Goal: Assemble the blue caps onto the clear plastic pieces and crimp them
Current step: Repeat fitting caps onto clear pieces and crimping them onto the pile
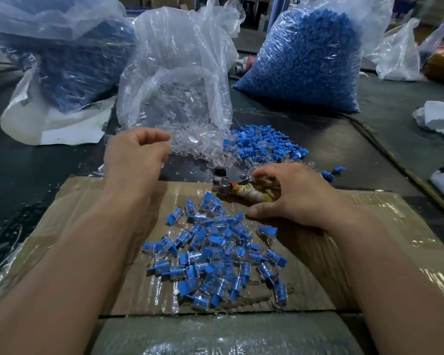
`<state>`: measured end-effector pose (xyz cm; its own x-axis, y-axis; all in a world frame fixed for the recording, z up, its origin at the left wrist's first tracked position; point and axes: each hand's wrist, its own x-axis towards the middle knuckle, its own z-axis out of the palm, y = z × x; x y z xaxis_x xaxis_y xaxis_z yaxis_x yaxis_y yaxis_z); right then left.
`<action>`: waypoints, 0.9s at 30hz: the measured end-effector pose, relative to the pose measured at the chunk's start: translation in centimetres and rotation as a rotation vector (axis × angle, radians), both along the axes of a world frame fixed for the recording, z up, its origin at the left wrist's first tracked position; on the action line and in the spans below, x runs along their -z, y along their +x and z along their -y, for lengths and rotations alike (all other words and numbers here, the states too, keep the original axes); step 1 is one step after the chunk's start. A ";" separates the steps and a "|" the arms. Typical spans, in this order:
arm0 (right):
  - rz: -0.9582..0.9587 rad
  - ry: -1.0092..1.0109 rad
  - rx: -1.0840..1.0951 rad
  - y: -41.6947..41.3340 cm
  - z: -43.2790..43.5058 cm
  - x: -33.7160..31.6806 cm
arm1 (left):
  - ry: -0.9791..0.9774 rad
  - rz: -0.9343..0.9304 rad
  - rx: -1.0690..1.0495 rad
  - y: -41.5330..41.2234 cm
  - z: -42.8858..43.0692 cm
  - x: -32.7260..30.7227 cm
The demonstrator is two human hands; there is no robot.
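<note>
Two hands poised, neither plainly gripping a part.
Our right hand (290, 198) arches wide over the crimping tool (241, 193) at the far edge of the cardboard (313, 290), fingers spread across its cloth-wrapped handles, thumb down on the cardboard, not closed round it. Our left hand (136, 160) is loosely curled beside the clear plastic pieces (198, 142), and we cannot tell whether it pinches one. We judge these pieces light, stiff and slick, apt to skitter or crack, so we take one by its sides with fingertips. Blue caps (264, 142) lie loose just right of them on the table (344, 149), beyond that far edge; we judge them light and rigid, best pinched by the flat tab. Capped pieces (215, 254) heap at mid-cardboard.
</note>
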<state>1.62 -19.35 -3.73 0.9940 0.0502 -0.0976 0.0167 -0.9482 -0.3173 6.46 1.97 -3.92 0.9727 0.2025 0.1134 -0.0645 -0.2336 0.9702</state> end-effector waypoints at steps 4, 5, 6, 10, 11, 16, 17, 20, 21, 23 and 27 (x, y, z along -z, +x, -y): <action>0.015 0.000 -0.004 0.0 0.0 0.0 | 0.291 0.055 -0.034 0.2 0.4 1.1; 0.020 0.006 -0.001 -0.1 -0.1 0.0 | 0.380 0.068 -0.051 0.4 0.4 1.3; 0.023 0.004 -0.001 -0.1 -0.1 0.0 | 0.462 0.071 -0.078 0.5 0.3 1.4; 0.017 -0.028 0.001 -0.2 -0.4 0.0 | 0.638 -0.051 -0.154 0.8 -0.1 1.7; 0.015 -0.027 0.002 -0.2 -0.5 0.0 | 0.664 -0.093 -0.144 1.0 -0.2 1.8; 0.031 -0.024 -0.002 -0.3 -0.5 0.0 | 0.848 -0.119 0.079 1.6 -0.1 2.7; 0.035 -0.028 -0.004 -0.3 -0.6 0.1 | 0.846 -0.090 0.110 1.6 0.1 2.8; 0.042 -0.037 -0.004 -0.2 -0.7 0.1 | 0.831 0.021 0.191 1.3 0.4 3.0; 0.044 -0.041 -0.004 -0.2 -0.7 0.1 | 0.830 0.051 0.216 1.2 0.5 2.9; 0.049 -0.049 -0.005 -0.2 -0.7 0.1 | 0.822 0.095 0.255 1.0 0.7 2.7; 0.043 -0.054 -0.002 -0.2 -0.7 0.1 | 0.778 0.145 0.245 0.5 0.9 2.1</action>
